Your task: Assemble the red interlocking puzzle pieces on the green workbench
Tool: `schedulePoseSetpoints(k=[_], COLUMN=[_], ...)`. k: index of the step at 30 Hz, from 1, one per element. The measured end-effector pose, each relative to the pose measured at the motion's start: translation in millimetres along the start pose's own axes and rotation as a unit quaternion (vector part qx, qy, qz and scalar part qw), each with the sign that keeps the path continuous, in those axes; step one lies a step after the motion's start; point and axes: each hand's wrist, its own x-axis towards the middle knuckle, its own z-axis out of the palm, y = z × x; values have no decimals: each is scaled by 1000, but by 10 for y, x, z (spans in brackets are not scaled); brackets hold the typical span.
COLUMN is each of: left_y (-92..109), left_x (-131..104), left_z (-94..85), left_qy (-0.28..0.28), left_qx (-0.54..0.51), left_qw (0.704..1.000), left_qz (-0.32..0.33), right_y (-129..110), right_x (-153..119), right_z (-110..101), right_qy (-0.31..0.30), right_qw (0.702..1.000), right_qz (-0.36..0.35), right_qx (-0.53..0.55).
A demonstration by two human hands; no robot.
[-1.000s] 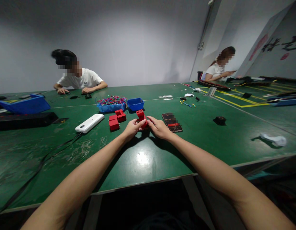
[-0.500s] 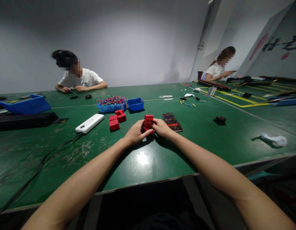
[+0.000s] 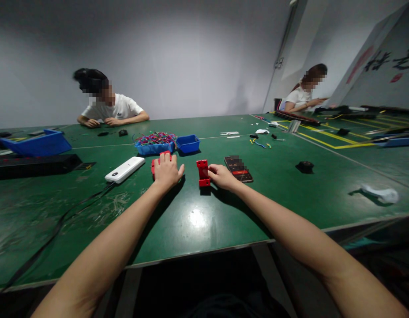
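Between the thumb and fingers of my right hand (image 3: 220, 176) is a red C-shaped block (image 3: 203, 173), held upright just above the green table, with holes in its top end. My left hand (image 3: 166, 171) is over a small group of red blocks (image 3: 153, 167), palm down, fingers stretched forward and thumb apart. It covers most of those blocks, and whether its fingertips touch them I cannot tell. A phone (image 3: 239, 168) showing a timer lies just right of my right hand.
Behind my left hand stand a blue tray (image 3: 154, 149) heaped with coloured wires and a smaller blue bin (image 3: 188, 144). A white power bank (image 3: 125, 169) with a black cable lies to the left. Cutters (image 3: 259, 144) lie farther back. Two people (image 3: 120, 108) sit across the table.
My left hand has let go of the red C-shaped block and moved left over the other red blocks. My right hand still holds the block, now fully in view.
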Motion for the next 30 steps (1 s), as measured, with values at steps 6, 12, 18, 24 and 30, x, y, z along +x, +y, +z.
schedulePoseSetpoints(k=[6,12,18,24,30], left_y=[-206,-177,-133,-86,-49], left_x=[35,32,26,17,5], left_z=[84,88,56,4,-15], left_qy=[-98,-127,-133,-131,-113], left_qx=[47,37,53,57,64], left_qw=[990,987,986,986,990], left_qz=[-88,-96,-87,-80,-63], right_y=[11,15,-3,-2,-19], right_x=[1,-2,-7,-2,-6], right_z=[7,15,8,10,-1], right_qy=[5,6,4,6,4], right_qw=[1000,1000,1000,1000,1000], right_qz=[7,9,4,-6,-7], right_qx=[-1,12,11,-6,-17])
